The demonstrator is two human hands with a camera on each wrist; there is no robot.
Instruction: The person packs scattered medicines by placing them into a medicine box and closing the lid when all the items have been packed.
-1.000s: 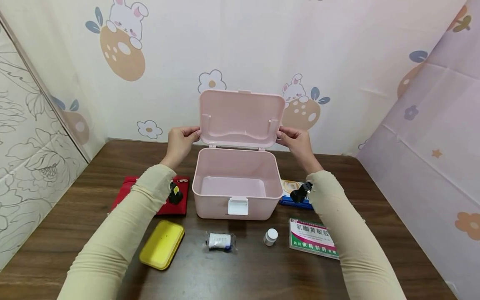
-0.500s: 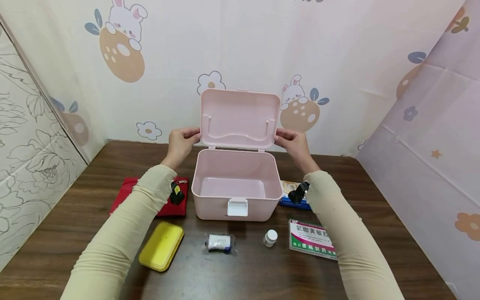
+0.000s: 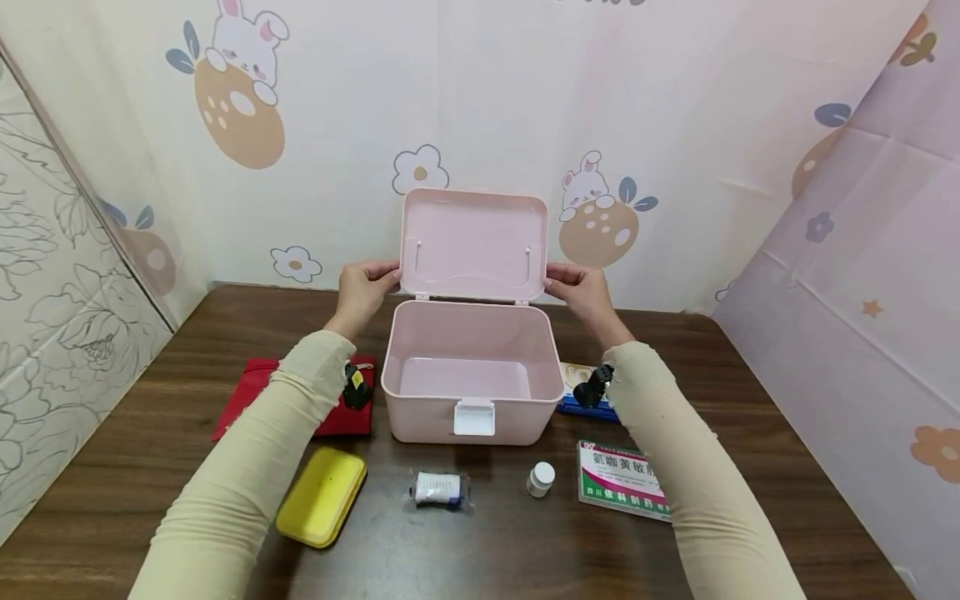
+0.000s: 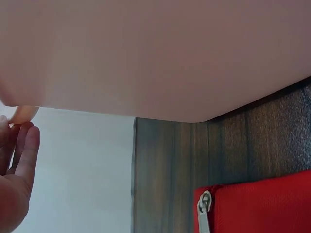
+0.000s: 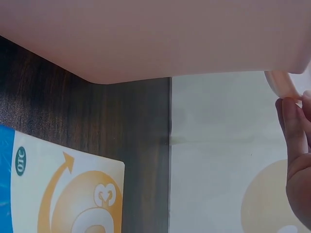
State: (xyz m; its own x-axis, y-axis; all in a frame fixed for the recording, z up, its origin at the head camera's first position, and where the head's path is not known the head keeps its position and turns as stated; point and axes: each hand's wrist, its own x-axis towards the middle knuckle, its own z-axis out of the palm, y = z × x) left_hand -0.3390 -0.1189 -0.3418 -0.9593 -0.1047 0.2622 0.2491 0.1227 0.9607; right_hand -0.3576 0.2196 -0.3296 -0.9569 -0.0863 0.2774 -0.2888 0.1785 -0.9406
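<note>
A pink plastic box [image 3: 427, 417] stands on the table with its lid [image 3: 474, 237] swung up and leaning back. Nothing lies on the box's visible floor. My left hand [image 3: 362, 296] pinches the lower left edge of the lid between thumb and fingers. At the opposite edge, my right hand [image 3: 585, 297] pinches the lid the same way. In the left wrist view, fingertips [image 4: 30, 138] meet the lid's edge beyond the box wall. The right wrist view has the fingers [image 5: 291, 121] against the lid's rim. A white latch [image 3: 475, 418] hangs on the box front.
Left of the box lie a red zippered pouch [image 3: 258, 392] and a yellow case [image 3: 322, 497]. In front are a wrapped white roll [image 3: 438, 488] and a small white bottle [image 3: 540, 479]. Rightward lie a green-and-white medicine box [image 3: 622, 479] and a blue-and-white box [image 3: 577, 377]. A patterned curtain [image 3: 495, 100] hangs behind.
The lid has tipped farther back toward the curtain, with both hands keeping hold of its edges. My right hand has shifted slightly left. The box and table items stay put.
</note>
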